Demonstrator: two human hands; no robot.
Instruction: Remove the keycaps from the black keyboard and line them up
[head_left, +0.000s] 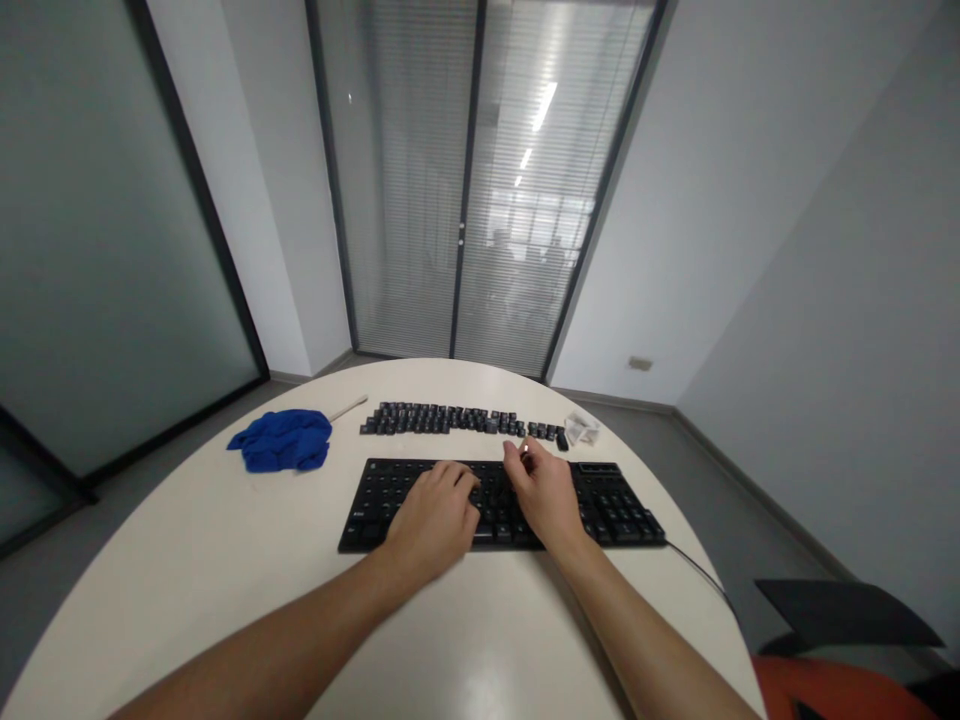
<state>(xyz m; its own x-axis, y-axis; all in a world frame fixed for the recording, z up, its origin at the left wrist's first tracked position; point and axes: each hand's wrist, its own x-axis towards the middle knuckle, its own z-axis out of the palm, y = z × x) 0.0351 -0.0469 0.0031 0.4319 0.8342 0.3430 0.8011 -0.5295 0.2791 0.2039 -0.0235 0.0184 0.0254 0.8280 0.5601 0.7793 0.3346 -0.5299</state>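
Observation:
A black keyboard lies on the pale round table, with many keycaps off its left part. My left hand rests on the middle of the keyboard, fingers curled down together; whatever its fingertips touch is hidden. Above the keyboard, right of centre, my right hand is closed, thumb and forefinger pinched round a small thing too tiny to name. Loose black keycaps stand in rows behind the keyboard.
A crumpled blue cloth lies at the left, beside a thin white stick. Clear plastic pieces sit at the back right. The keyboard cable runs off the right edge, near a red and black chair.

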